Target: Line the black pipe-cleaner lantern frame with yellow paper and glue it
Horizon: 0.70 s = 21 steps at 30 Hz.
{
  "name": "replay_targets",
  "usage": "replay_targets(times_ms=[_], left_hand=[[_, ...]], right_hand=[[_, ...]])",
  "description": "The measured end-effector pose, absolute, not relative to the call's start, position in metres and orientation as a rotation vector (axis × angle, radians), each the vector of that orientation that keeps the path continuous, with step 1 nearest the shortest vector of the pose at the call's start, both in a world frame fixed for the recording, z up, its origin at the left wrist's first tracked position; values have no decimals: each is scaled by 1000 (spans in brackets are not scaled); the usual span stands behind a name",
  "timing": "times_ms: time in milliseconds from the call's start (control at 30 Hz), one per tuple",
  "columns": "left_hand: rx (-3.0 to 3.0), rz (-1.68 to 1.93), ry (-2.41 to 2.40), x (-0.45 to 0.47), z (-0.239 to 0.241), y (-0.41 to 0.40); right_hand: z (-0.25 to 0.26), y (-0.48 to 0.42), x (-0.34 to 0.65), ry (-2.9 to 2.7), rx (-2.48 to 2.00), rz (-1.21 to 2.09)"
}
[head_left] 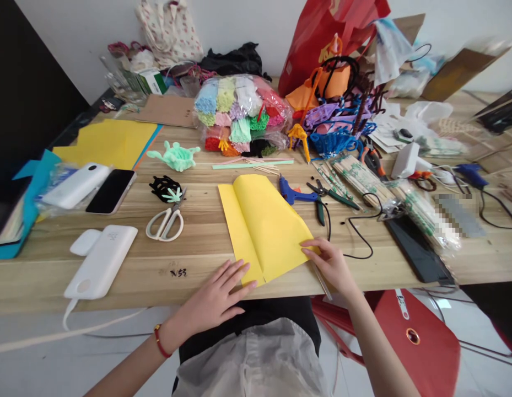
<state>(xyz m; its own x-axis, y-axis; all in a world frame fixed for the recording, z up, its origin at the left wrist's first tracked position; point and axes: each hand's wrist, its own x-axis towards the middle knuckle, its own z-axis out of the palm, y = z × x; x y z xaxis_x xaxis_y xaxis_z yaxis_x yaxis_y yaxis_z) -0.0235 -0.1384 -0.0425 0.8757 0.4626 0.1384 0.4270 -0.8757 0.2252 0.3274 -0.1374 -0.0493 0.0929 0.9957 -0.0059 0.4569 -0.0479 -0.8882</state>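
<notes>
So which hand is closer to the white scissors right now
Left. The left hand lies flat by the yellow paper, below and right of the scissors. The right hand is farther off, across the paper.

Pixelated patch (460,214) unreadable — black tablet (416,249) partly under stick bundles (404,201).

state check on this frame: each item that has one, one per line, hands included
yellow paper: folded, one flap raised, flat on the table
left hand: flat, fingers on the paper's near edge
right hand: fingertips pressing the paper's right corner
scissors: closed, lying flat
phone: screen dark, face up
power bank: cable plugged in
glue gun: lying on its side
bag of pipe cleaners: closed, full
</notes>
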Motion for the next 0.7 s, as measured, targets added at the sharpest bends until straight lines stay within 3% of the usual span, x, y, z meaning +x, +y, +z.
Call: replay_targets(times_ms=[367, 700], left_hand=[[2832, 333, 698, -18, -31, -138], [2526, 463, 1543, 39, -48, -85]], right_hand=[[-47, -133, 325, -1474, -1629, 885], [-26, -132, 318, -1574, -1627, 1038]])
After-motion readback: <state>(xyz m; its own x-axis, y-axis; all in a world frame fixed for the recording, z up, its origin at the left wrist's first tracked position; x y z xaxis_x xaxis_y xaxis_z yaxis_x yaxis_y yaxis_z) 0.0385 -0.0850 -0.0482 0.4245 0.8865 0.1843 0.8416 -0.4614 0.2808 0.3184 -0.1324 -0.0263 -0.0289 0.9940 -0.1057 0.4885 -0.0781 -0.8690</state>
